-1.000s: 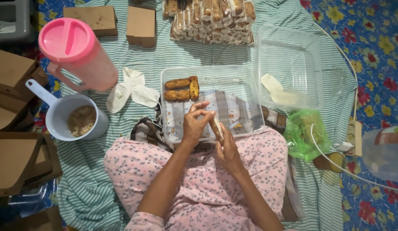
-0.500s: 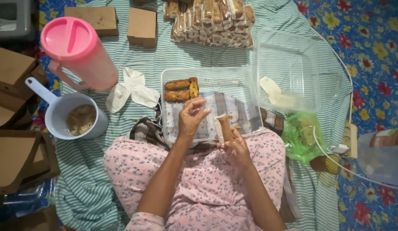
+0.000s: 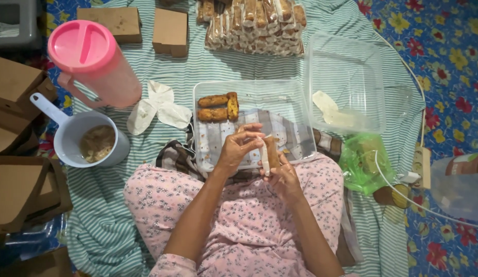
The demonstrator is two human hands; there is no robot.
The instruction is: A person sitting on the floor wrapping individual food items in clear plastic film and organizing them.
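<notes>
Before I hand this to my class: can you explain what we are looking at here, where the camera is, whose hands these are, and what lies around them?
The single picture comes from a camera worn on a person's head, looking straight down at their lap. The person sits on a striped cloth in pink flowered clothes. Their left hand and right hand meet over a clear plastic tray, holding a fried roll that seems to be partly in a thin clear wrapper. Three more fried rolls lie in the tray. Beyond it sits a stack of wrapped rolls; an empty clear tub stands to the right. To the left are a pink lidded jug, a white scoop and brown cardboard boxes.
</notes>
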